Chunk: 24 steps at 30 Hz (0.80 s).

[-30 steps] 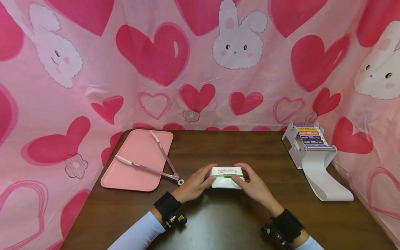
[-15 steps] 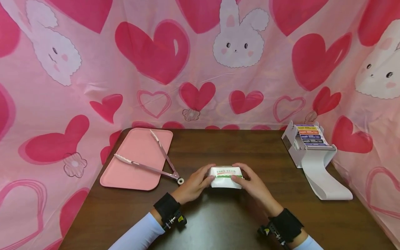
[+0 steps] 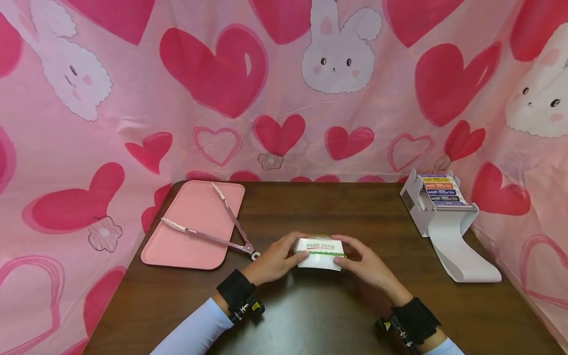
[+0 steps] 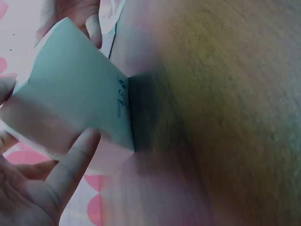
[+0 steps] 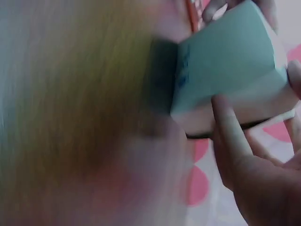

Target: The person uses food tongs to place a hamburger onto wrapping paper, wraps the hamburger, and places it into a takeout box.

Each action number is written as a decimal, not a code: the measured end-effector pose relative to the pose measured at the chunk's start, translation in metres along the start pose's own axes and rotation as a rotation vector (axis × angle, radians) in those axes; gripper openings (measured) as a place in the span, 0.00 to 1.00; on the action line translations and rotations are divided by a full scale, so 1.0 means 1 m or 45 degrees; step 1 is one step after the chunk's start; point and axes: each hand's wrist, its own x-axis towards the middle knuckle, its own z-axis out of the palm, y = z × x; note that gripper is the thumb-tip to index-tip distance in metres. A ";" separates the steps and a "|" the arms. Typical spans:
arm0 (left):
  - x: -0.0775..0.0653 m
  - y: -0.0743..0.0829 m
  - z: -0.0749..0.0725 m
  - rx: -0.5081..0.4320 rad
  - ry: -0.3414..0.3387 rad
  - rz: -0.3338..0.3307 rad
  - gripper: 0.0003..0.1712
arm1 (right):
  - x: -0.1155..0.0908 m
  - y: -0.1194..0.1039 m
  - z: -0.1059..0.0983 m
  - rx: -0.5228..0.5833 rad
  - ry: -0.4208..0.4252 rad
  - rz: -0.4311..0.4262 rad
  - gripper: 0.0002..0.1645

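Note:
A small white paper box (image 3: 319,254) with a green wavy stripe and printed lettering sits at the middle of the table, between both hands. My left hand (image 3: 280,257) grips its left side, thumb at the front corner. On the opposite side my right hand (image 3: 366,261) holds it, with the thumb at the front right corner. Seen from the left wrist, the box's plain side (image 4: 75,80) carries small blue print low down, close to the tabletop. In the right wrist view, fingers (image 5: 228,127) press along the box's end wall.
Left of the hands, pink-handled tongs (image 3: 213,238) lie spread across a pink tray (image 3: 191,197). At the back right stands a white dispenser (image 3: 414,204) with colourful printed labels and a long white strip (image 3: 457,256) hanging out. A heart-and-bunny cloth (image 3: 284,98) surrounds the brown table (image 3: 288,207).
The right thumb has shifted from the box's printed top toward its front right corner. The box has tipped slightly, showing more of its printing. Tray, tongs and dispenser have stayed put.

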 end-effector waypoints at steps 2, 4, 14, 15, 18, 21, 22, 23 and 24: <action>-0.001 -0.002 -0.003 -0.034 -0.032 -0.012 0.27 | -0.001 0.001 -0.002 -0.085 -0.003 -0.061 0.33; -0.004 -0.003 -0.006 -0.084 -0.055 -0.025 0.26 | -0.001 0.000 -0.002 -0.160 -0.009 -0.150 0.33; -0.023 0.002 -0.004 0.069 -0.167 0.041 0.23 | -0.011 0.001 0.003 -0.452 -0.179 -0.348 0.39; -0.026 0.001 -0.002 0.090 -0.175 0.042 0.22 | -0.013 0.001 0.005 -0.503 -0.199 -0.370 0.40; -0.034 -0.001 0.004 0.172 -0.188 0.060 0.22 | -0.017 0.001 0.011 -0.653 -0.231 -0.413 0.42; -0.036 -0.001 0.007 0.287 -0.192 0.082 0.22 | -0.020 0.001 0.016 -0.736 -0.227 -0.446 0.42; -0.036 0.000 0.007 0.323 -0.194 0.091 0.22 | -0.020 0.001 0.017 -0.762 -0.213 -0.455 0.42; -0.035 0.001 0.008 0.347 -0.196 0.095 0.22 | -0.020 0.001 0.018 -0.793 -0.198 -0.466 0.42; -0.035 0.001 0.008 0.369 -0.195 0.103 0.21 | -0.021 0.001 0.019 -0.827 -0.182 -0.476 0.42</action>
